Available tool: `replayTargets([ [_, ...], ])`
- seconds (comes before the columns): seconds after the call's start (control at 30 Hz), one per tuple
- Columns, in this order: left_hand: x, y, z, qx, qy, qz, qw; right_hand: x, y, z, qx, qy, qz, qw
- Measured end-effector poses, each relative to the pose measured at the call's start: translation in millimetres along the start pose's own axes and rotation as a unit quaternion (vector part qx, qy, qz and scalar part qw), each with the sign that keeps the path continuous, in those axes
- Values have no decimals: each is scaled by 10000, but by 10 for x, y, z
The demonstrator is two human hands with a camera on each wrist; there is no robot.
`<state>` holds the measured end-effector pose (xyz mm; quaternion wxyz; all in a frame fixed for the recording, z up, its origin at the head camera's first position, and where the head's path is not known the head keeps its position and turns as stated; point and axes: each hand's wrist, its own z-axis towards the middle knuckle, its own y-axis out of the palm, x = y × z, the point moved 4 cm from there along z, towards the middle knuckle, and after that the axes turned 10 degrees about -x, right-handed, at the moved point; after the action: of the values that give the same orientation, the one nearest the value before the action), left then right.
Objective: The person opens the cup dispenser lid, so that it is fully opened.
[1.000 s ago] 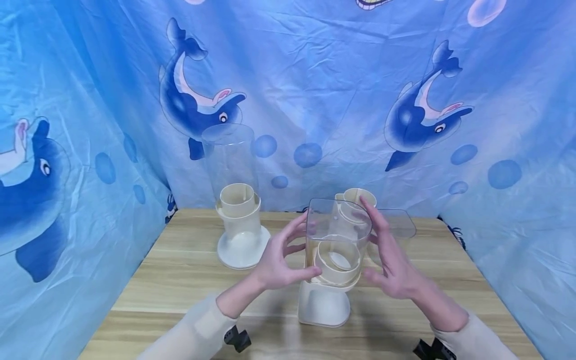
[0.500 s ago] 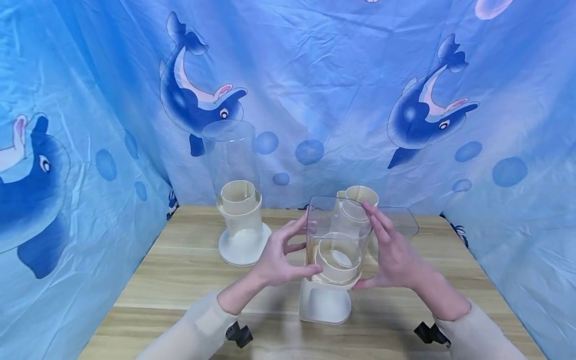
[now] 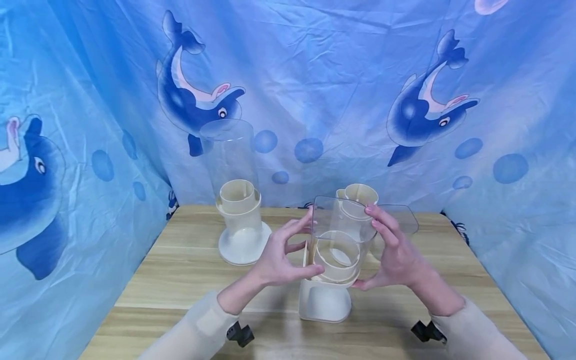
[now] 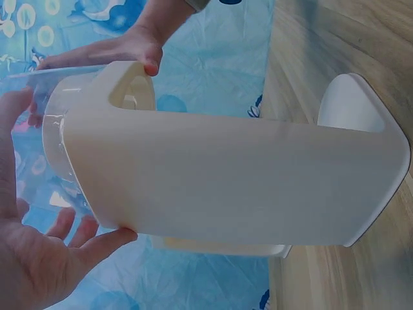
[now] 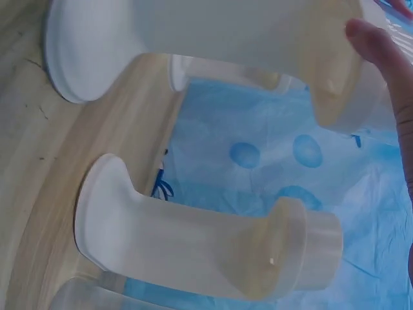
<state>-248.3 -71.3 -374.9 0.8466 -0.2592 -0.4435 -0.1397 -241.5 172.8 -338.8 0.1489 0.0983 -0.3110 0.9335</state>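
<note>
A cream stand (image 3: 325, 302) with a ring-shaped top stands upright before me. On its ring sits a clear plastic container (image 3: 326, 220) with one flat side, its rim tilted slightly. My left hand (image 3: 280, 261) holds the container's left side; in the left wrist view the thumb (image 4: 113, 240) touches the stand's edge. From the right, my right hand (image 3: 398, 255) grips the container, fingers high near the rim and thumb under the ring. The right wrist view shows that thumb (image 5: 371, 40) against the ring's underside. The left fingertips are partly hidden behind the plastic.
At the back left, a round-based cream stand (image 3: 243, 220) bears a tall clear cylinder (image 3: 228, 160). Behind my right hand are another cream stand (image 5: 193, 239) and a separate clear container (image 3: 398, 220). A blue dolphin-print cloth (image 3: 288, 100) encloses the wooden table (image 3: 180, 280).
My right hand has moved in and taken hold of the container, its thumb now under the ring. The container has shifted slightly right at its rim. My left hand has barely moved.
</note>
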Motion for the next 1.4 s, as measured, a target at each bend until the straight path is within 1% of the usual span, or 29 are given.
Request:
replayTargets([
  [0.1,-12,8,-10,10,-74,48,10000,-25,-10,-6,-68,64,-7,10000],
  [0.2,-39,11,-20,21,-60,96,9999,-39,-32,23,-153,133,253,9995],
  [0.27,-67,17,-28,-32,-31,212,9998,-30,-50,64,-64,152,610,9980],
  [0.33,-117,29,-38,-149,-77,377,9991,-15,-70,101,75,227,967,9950],
  [0.4,-183,51,-54,-311,-198,511,9980,10,-90,132,144,436,1336,9900],
  [0.47,-250,77,-73,-470,-353,591,9965,35,-110,163,101,790,1673,9827],
  [0.53,-308,104,-86,-580,-420,616,9955,68,-124,193,-34,1203,2026,9718],
  [0.6,-353,124,-95,-623,-428,628,9952,106,-131,236,-233,1608,2359,9581],
  [0.7,-381,135,-95,-600,-408,623,9954,157,-126,333,-711,2188,2666,9359],
  [0.77,-391,134,-96,-567,-465,613,9954,175,-120,408,-1117,2530,2730,9214],
  [0.87,-393,129,-97,-530,-638,561,9950,175,-123,495,-1682,2985,2684,9003],
  [0.93,-395,127,-94,-518,-754,568,9942,170,-132,529,-1878,3177,2682,8899],
  [1.0,-395,128,-88,-506,-847,574,9935,164,-142,550,-1948,3292,2726,8828],
  [1.1,-393,131,-87,-491,-945,619,9924,153,-156,561,-1907,3340,2856,8778],
  [1.23,-393,133,-95,-462,-1008,615,9919,129,-181,567,-1819,3302,2935,8785],
  [1.3,-396,135,-90,-452,-993,597,9922,118,-201,579,-1778,3273,2917,8810],
  [1.4,-411,130,-73,-454,-932,640,9925,114,-224,606,-1858,3317,2790,8818],
])
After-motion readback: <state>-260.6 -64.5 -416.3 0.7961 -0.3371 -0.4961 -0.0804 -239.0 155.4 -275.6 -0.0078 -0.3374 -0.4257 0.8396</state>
